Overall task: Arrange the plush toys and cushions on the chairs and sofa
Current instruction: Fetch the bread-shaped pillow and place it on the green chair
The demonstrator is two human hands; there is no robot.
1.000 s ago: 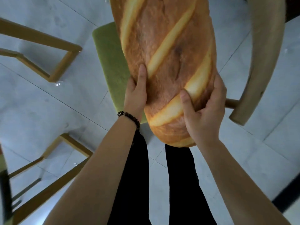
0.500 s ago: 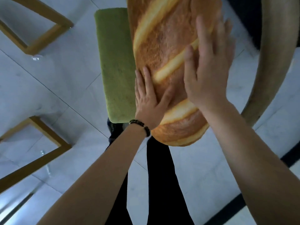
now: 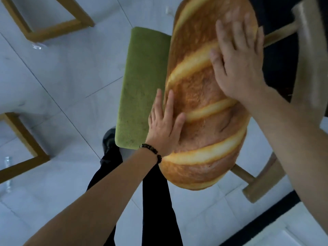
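A long bread-shaped plush cushion [image 3: 200, 96] lies lengthwise on a chair's green seat pad [image 3: 142, 82], its near end hanging past the seat's front edge. My left hand [image 3: 165, 125], with a bead bracelet at the wrist, rests flat with fingers spread on the cushion's left side. My right hand [image 3: 236, 63] lies flat and open higher up on its right side. Neither hand grips it. The chair's curved wooden backrest [image 3: 312, 71] stands at the right.
Wooden chair frames [image 3: 51, 20] stand on the pale tiled floor at upper left, and another [image 3: 23, 148] at lower left. My dark-trousered legs [image 3: 156, 201] and a black shoe [image 3: 109, 139] are below the seat. A dark band [image 3: 266, 217] crosses the floor at lower right.
Both hands let go of the cushion's near end and now press flat on its top. The cushion has settled onto the green seat; the right hand moved further up.
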